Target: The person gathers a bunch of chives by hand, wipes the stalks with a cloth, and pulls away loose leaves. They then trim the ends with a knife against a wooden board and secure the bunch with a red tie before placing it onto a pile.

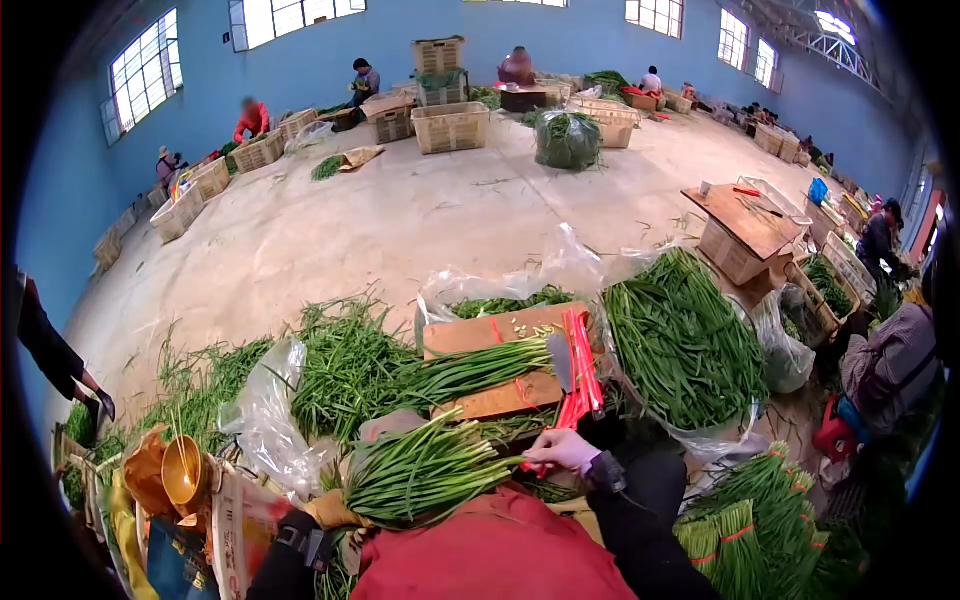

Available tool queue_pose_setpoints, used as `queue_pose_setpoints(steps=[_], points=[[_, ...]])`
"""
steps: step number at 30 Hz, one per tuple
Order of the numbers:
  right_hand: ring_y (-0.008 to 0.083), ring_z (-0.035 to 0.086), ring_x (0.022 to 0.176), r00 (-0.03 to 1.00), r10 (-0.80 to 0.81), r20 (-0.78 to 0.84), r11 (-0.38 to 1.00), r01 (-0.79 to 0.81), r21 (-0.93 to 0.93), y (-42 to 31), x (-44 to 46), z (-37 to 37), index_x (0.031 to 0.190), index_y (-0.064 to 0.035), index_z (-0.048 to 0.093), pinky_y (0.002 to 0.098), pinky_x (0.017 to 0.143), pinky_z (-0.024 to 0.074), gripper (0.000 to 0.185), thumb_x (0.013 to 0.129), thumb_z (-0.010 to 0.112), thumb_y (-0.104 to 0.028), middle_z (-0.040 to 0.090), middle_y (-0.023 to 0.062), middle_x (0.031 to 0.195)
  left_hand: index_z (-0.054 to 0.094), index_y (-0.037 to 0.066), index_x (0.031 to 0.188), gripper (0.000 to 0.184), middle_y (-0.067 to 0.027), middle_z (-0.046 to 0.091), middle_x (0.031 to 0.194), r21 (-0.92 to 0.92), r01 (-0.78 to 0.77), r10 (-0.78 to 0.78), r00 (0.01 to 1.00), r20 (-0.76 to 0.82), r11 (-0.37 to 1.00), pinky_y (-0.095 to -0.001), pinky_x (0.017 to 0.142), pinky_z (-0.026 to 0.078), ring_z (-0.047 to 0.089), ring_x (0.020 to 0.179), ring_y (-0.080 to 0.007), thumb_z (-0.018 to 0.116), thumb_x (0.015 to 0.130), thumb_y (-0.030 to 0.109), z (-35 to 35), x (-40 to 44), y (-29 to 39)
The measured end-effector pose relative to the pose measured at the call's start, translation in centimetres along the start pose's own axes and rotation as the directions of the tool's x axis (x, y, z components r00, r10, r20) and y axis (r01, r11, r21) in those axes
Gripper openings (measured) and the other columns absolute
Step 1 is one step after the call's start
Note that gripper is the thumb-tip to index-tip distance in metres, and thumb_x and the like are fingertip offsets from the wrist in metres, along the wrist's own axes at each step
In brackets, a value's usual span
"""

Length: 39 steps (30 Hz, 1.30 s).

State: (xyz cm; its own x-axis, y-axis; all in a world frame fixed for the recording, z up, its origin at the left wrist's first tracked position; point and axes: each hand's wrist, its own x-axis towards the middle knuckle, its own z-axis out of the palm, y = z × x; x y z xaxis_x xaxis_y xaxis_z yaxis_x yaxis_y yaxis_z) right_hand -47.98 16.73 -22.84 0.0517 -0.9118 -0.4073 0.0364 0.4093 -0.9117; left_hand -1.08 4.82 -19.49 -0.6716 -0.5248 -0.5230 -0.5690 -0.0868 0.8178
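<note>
A bunch of garlic chives (430,470) lies across my lap, its pale stem ends pointing right. My left hand (336,510), in a tan glove, grips its leafy end; the fingers are partly hidden under the leaves. At the stem ends my right hand (565,450), in a pale purple glove, pinches a short piece of red strip. Beyond it stands a wooden board (475,338) with another bunch of chives (485,370) on it. A knife blade (559,362) rests by those stems, next to a bundle of red strips (582,365).
Loose chives (345,365) cover the floor ahead on the left, beside clear plastic (268,400). A large bag of chives (685,340) stands right of the board. Tied bunches (740,535) lie lower right. A co-worker (890,365) sits at the right; crates (450,128) stand farther off.
</note>
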Motion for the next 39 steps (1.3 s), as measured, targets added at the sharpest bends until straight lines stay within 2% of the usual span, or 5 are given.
queue_pose_setpoints(steps=[4, 8, 14, 24, 39], points=[[0.0122, 0.057, 0.054, 0.955, 0.285, 0.083, 0.589, -0.106, -0.801, 4.8, -0.5, -2.6, 0.069, -0.0037, 0.068, 0.0313, 0.050, 0.0436, 0.023, 0.079, 0.073, -0.023, 0.066, 0.0040, 0.063, 0.068, -0.001, 0.101, 0.028, -0.0096, 0.072, 0.087, -0.139, 0.072, -0.066, 0.997, 0.051, 0.988, -0.0295, 0.064, 0.054, 0.066, 0.073, -0.0161, 0.078, 0.075, 0.002, 0.0, 0.8, -0.7], [0.0251, 0.060, 0.056, 0.781, -0.303, 0.546, 0.900, 0.423, -0.106, 11.5, 2.4, -5.3, 0.067, -0.0038, 0.070, 0.0392, 0.052, 0.0467, 0.039, 0.063, 0.076, -0.042, 0.066, 0.0095, 0.064, 0.068, 0.001, 0.109, 0.038, -0.0108, 0.073, 0.093, -0.103, 0.076, -0.070, 0.996, 0.061, 0.992, -0.0301, 0.069, 0.056, 0.068, 0.077, -0.0165, 0.078, 0.073, 0.004, -0.4, 0.9, -2.4], [0.0087, 0.061, 0.062, 0.949, -0.033, -0.314, 0.998, 0.047, 0.035, 1.9, -5.1, -6.6, 0.107, 0.0043, 0.066, 0.0229, 0.058, 0.0501, 0.021, 0.092, 0.058, -0.007, 0.070, 0.0077, 0.082, 0.069, 0.000, 0.091, 0.012, -0.0117, 0.070, 0.077, -0.158, 0.251, -0.261, 0.964, -0.048, 0.955, -0.0274, 0.043, 0.048, 0.063, 0.055, -0.0155, 0.072, 0.080, 0.003, 0.6, -0.7, -0.5], [0.0095, 0.062, 0.076, 0.936, -0.090, -0.339, 0.930, 0.201, 0.308, 0.2, -9.7, -8.0, 0.123, 0.0084, 0.056, 0.0209, 0.074, 0.0516, 0.033, 0.092, 0.056, -0.001, 0.068, 0.0133, 0.105, 0.063, -0.001, 0.102, 0.030, -0.0101, 0.067, 0.076, -0.336, 0.214, -0.260, 0.960, -0.099, 0.917, -0.0255, 0.040, 0.046, 0.062, 0.055, -0.0176, 0.074, 0.075, -0.006, 1.6, -1.4, 1.6], [0.0122, 0.064, 0.090, 0.883, -0.457, -0.109, 0.824, 0.466, 0.323, -2.8, 1.5, 7.5, 0.107, 0.0008, 0.067, 0.0257, 0.083, 0.0521, 0.023, 0.087, 0.060, 0.009, 0.068, 0.0076, 0.102, 0.061, 0.003, 0.108, 0.028, -0.0206, 0.066, 0.092, 0.815, 0.044, 0.190, 0.964, -0.187, 0.578, -0.0393, 0.073, 0.051, 0.064, 0.083, -0.0384, 0.065, 0.082, 0.012, 2.6, -4.2, 10.2]])
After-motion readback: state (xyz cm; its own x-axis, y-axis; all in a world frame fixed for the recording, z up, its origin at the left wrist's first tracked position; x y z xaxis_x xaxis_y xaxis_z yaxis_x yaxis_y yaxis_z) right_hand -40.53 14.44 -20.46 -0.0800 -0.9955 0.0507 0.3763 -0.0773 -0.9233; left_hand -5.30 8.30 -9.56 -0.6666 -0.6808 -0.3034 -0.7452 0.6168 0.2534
